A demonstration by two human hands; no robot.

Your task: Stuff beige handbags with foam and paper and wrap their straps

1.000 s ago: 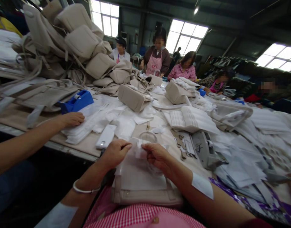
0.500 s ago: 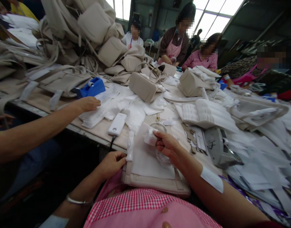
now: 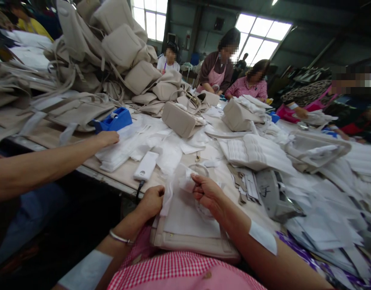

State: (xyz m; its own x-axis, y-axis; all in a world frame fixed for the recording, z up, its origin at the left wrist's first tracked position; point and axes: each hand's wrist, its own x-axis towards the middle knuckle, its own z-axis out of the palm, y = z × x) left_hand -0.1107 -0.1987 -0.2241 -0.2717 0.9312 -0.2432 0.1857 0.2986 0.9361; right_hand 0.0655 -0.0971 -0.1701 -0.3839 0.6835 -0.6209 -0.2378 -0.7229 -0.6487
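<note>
A beige handbag (image 3: 191, 246) lies against the table edge in front of me, with a white sheet (image 3: 188, 221) over it. My left hand (image 3: 152, 201) is closed at the bag's left side, pinching the edge of a strip of white wrapping (image 3: 167, 195). The fingers of my right hand (image 3: 206, 193) are pinched on a piece of thin white wrapping (image 3: 185, 180) over the bag's upper part. A clear ring, apparently a tape roll (image 3: 205, 211), shows partly beneath that hand.
A co-worker's arm and hand (image 3: 108, 138) reach in from the left beside a blue tape dispenser (image 3: 114, 121). Near my left hand lies a white power bank (image 3: 146, 166) with a cable. A grey tape dispenser (image 3: 276, 197) stands right. Beige bags (image 3: 121, 44) are piled behind.
My left hand has risen slightly, and the white wrapping beside it has spread wider. The right hand keeps its pinch. The co-worker's hand has drawn slightly left; the view has tilted up.
</note>
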